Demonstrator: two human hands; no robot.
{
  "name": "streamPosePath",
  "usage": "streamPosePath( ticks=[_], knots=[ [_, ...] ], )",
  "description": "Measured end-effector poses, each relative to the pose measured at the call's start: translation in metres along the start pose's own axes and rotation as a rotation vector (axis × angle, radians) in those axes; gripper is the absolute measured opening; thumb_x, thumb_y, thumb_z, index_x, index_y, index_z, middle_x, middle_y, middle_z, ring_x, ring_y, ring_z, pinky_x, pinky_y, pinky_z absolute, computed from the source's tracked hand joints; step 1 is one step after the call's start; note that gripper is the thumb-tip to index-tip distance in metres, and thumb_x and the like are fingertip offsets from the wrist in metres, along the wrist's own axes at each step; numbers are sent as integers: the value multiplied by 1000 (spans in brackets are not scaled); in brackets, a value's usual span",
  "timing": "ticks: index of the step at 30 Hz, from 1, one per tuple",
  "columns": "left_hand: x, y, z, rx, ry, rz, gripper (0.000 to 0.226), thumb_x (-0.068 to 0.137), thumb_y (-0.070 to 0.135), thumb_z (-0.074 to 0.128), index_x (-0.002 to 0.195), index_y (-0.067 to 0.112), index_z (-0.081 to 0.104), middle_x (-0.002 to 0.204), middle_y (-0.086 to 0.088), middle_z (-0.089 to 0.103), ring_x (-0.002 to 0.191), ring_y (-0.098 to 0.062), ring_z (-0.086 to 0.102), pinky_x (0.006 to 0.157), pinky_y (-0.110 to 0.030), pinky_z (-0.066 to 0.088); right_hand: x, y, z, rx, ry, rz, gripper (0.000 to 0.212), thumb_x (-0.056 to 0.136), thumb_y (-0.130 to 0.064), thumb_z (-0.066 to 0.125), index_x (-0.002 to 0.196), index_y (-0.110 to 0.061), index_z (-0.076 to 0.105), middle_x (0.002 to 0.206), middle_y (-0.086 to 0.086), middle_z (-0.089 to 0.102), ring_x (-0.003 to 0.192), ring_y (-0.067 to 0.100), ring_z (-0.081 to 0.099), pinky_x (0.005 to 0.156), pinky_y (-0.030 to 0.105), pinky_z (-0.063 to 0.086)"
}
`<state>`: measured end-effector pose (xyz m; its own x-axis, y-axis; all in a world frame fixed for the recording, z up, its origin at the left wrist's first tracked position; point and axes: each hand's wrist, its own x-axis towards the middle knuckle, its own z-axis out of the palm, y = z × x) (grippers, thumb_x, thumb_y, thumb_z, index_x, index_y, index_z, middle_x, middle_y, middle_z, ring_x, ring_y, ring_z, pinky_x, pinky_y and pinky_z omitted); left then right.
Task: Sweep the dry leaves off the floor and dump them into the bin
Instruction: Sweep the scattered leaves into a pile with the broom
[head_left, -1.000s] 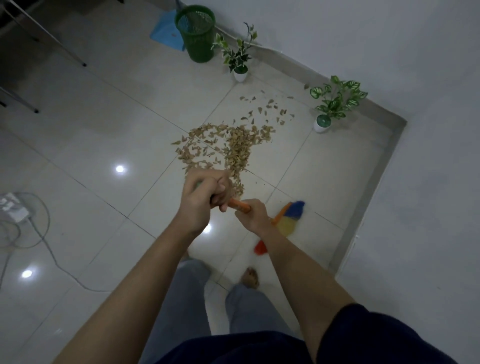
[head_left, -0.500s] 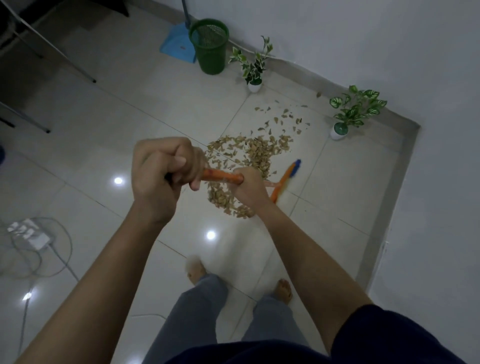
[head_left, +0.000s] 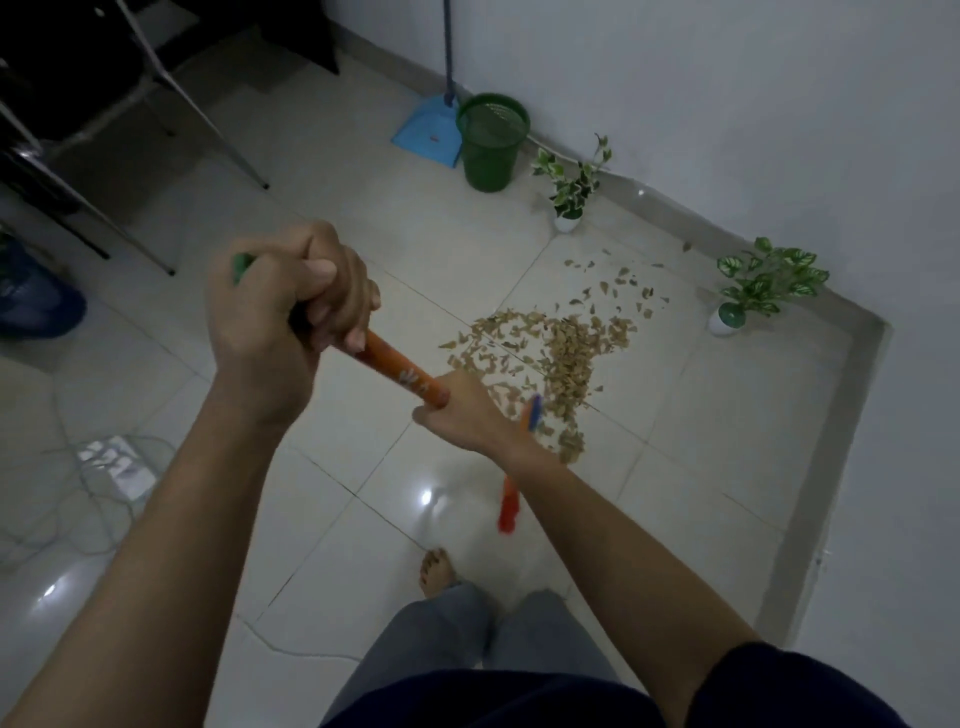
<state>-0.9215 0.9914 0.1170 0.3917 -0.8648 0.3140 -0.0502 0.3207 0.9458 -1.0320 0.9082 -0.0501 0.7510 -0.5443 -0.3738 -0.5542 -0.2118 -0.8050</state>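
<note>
Both fists, left hand (head_left: 280, 322) and right hand (head_left: 457, 410), clamping broom (head_left: 400, 371); leaf pile (head_left: 550, 353) at 1 o'clock, nearer right.

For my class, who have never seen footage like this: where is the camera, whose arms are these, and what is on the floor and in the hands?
There is no machine here. One camera is worn on a person's head and looks down, so the arms are the wearer's own. The left hand grips the top of an orange broom, and the right hand grips it lower down. The bristle end is mostly hidden behind the right arm. On the tiled floor lies a pile of dry leaves. By the wall stand a green bin, a blue dustpan and two potted plants.
</note>
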Motion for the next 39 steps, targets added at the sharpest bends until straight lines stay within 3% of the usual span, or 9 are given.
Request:
streamPosePath(
  ticks=[5,8,11,15,19,29,32,36,39],
  knots=[
    [-18,22,-39,147,117,86,32,71,14,36,52,36,50,44,20,44,39,-7,43,58,-25,40,32,-54,42,-64,-228,-214,41,84,-20,65,50,-11,44,52,4,51,50,15,49,49,16,31],
    [-35,18,-55,213,214,62,31,71,15,38,51,36,50,44,20,43,39,-9,42,58,-26,40,45,-65,72,-32,-262,-265,34,87,-25,62,71,4,60,75,20,68,74,30,64,66,29,45],
    [-53,3,-59,264,286,4,31,71,16,39,50,36,49,44,18,41,39,-9,42,57,-25,40,52,-58,94,-107,-355,-286,30,90,-22,57,72,1,57,74,18,65,73,29,61,68,35,45],
    [-71,-18,-57,224,432,-52,29,70,16,40,47,33,46,43,14,38,37,-14,39,55,-24,38,54,-33,96,-145,-440,-256,42,90,-12,53,54,-22,34,54,-6,40,51,7,36,52,21,28],
    [-84,-42,-36,110,538,-158,23,65,18,42,44,27,40,40,10,32,36,-23,28,51,-30,28,53,9,75,-178,-473,-155,42,87,-7,50,52,-22,34,54,-5,40,51,8,36,53,25,30],
    [-28,-6,-4,57,476,58,25,66,20,36,46,32,44,40,19,37,35,-8,32,53,-23,31,67,-24,22,-111,-308,-381,42,83,-4,53,51,-22,32,52,-6,39,50,6,36,49,17,28],
    [-5,-9,2,137,412,128,29,69,15,36,49,34,46,41,17,35,35,-7,35,51,-23,31,86,-39,14,-107,-304,-409,35,84,-4,53,55,-16,38,59,3,44,56,15,40,51,18,27],
    [10,-49,9,242,355,43,30,70,14,39,49,33,48,42,15,37,36,-9,35,46,-22,26,118,-20,7,-166,-380,-295,21,89,-14,53,81,4,59,77,9,54,72,18,47,53,12,33],
    [14,-78,17,219,375,-75,27,66,16,40,44,31,43,42,18,37,37,-9,34,46,-21,26,129,15,-2,-221,-385,-241,22,91,-15,53,72,-3,54,76,9,51,72,19,45,53,21,29]
  ],
)
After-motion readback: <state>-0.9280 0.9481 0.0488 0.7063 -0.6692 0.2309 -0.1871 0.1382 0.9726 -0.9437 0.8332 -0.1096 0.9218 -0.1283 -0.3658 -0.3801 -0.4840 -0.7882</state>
